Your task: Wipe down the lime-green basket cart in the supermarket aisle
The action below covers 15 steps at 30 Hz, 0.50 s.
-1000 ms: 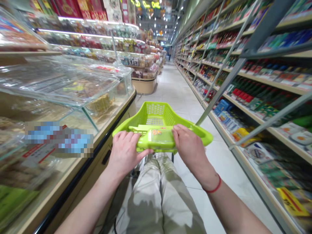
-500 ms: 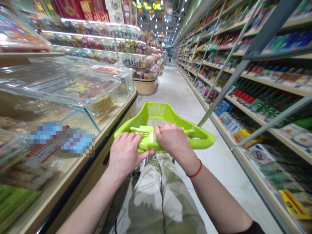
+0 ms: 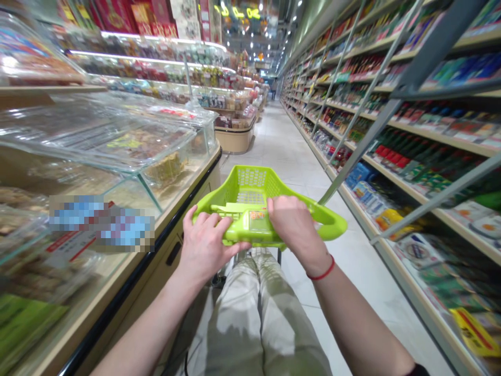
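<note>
A lime-green shopping cart basket (image 3: 254, 185) stands in front of me in a supermarket aisle. My left hand (image 3: 203, 245) grips the left part of its green handle bar (image 3: 256, 232), fingers over the top and thumb underneath. My right hand (image 3: 295, 227), with a red string on the wrist, is closed over the right part of the same bar. A small orange label on the bar shows between the two hands. The basket looks empty. My legs in light trousers are below the bar.
A counter with clear-lidded food bins (image 3: 117, 141) runs close along the left. Stocked shelves (image 3: 410, 130) with slanted grey struts line the right. The tiled aisle floor (image 3: 282, 141) stretches ahead, with a person far off at its end.
My right hand slid along the bar toward the middle, then back a little to the right, uncovering the orange label. The cart shifted slightly right. My left hand kept its grip.
</note>
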Available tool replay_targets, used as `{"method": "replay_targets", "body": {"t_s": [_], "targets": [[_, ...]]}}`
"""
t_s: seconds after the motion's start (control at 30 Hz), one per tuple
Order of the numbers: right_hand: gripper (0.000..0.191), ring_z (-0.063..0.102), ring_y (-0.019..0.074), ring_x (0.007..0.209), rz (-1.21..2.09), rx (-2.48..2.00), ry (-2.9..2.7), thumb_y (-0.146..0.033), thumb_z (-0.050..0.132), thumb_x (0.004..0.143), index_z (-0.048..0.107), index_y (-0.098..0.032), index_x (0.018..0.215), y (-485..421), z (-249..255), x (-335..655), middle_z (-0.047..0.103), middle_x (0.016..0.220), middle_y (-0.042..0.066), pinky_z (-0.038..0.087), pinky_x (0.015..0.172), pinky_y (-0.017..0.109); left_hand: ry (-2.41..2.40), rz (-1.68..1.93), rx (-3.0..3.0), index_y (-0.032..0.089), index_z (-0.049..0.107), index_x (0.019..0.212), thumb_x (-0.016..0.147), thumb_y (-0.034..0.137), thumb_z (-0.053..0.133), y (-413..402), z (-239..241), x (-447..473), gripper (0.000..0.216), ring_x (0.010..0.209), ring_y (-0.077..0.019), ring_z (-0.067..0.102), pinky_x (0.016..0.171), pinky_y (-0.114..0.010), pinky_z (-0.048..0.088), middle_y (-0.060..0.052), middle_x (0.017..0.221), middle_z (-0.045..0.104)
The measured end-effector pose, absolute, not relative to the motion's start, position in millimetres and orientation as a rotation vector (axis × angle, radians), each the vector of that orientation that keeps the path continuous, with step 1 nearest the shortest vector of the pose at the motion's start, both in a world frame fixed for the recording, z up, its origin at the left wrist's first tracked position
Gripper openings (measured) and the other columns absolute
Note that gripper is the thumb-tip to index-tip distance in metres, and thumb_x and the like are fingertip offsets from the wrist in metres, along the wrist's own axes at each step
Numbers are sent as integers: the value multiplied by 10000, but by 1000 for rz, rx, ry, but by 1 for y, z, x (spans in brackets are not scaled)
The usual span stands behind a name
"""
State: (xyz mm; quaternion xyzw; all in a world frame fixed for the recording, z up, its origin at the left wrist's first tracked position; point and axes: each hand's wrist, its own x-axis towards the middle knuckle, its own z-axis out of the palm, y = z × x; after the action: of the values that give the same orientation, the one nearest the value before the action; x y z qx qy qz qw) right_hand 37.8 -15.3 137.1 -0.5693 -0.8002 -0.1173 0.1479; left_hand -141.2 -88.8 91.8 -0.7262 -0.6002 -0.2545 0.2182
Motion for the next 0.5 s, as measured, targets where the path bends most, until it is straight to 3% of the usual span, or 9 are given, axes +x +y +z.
{"method": "replay_targets", "body": {"t_s": [0.23,0.5], "targets": [[383,692,242,743,-267,-1424,-2356,-229,370,1009,705,-114,863,-26,137,-9,705,807,167,521,634,318,-1669,-680,-1999,214,648,879,760,465,685,-89,94,-140,281,842,-255,587,1064,-526,339,-35,779,644],[299,657,239,937,-231,-1073,-2358,-220,429,999,701,-149,895,-52,125,-17,704,920,124,526,902,383,-1644,-747,-1950,211,624,804,787,242,562,-89,93,-138,71,791,-223,588,1065,-492,353,-23,738,642]]}}
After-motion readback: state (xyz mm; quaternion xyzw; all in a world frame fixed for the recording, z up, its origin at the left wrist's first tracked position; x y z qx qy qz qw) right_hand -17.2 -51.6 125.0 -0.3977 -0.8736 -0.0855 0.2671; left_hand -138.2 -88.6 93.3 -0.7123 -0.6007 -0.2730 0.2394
